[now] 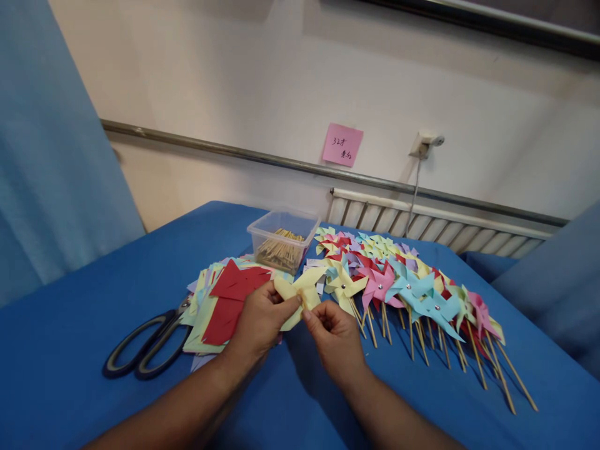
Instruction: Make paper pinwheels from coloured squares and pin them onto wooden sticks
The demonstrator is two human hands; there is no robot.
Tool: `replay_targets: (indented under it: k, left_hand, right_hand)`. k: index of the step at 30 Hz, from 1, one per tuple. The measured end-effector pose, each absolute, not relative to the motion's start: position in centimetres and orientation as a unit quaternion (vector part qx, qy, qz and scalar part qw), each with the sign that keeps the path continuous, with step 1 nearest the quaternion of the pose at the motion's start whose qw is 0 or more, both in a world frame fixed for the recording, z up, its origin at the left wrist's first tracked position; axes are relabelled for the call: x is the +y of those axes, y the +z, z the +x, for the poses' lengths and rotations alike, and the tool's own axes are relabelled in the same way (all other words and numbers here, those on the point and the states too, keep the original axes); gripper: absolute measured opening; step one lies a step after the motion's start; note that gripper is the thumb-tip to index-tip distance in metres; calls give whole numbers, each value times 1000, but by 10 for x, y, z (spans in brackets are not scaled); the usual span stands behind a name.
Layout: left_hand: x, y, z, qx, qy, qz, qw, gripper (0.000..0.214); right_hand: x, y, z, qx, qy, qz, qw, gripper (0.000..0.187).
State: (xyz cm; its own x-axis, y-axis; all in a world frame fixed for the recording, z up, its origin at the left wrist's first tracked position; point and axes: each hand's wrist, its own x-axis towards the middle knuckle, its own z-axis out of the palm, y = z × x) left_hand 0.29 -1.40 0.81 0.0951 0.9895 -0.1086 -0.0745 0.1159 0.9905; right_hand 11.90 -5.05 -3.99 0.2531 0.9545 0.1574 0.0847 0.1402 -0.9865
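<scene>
A pale yellow paper pinwheel (309,286), its blades folded inward, is held up just above the table. My left hand (261,315) pinches it from the left, the thumb lying near its centre. From the lower right, my right hand (335,334) closes thumb and forefinger on it close to the middle. Whether a small fastener or stick end sits between those fingertips is hidden. Beside my left hand lies a stack of cut coloured paper (206,319), with red sheets (229,309) on top. Large dark-handled scissors (145,347) rest against the stack's left side.
A clear plastic box (307,234) of thin wooden sticks (281,247) stands behind my hands. Many finished pinwheels (409,287) on sticks spread across the right of the blue-covered table (117,294). Behind are a radiator (375,215), a wall pipe (234,150) and a plugged-in cable (415,194).
</scene>
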Motion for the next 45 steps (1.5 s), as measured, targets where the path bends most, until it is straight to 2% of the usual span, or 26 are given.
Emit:
replay_targets:
  k: [27, 35, 45]
  left_hand:
    - [-14, 11, 3, 481, 478, 460, 573, 20]
    - [-10, 7, 2, 481, 472, 460, 578, 30]
    - [-10, 9, 2, 473, 487, 454, 577, 27]
  right_hand:
    - [-49, -41, 117, -462, 386, -535, 593, 29]
    - [-49, -41, 118, -461, 384, -530, 599, 27]
    - [-48, -42, 118, -453, 405, -521, 599, 30]
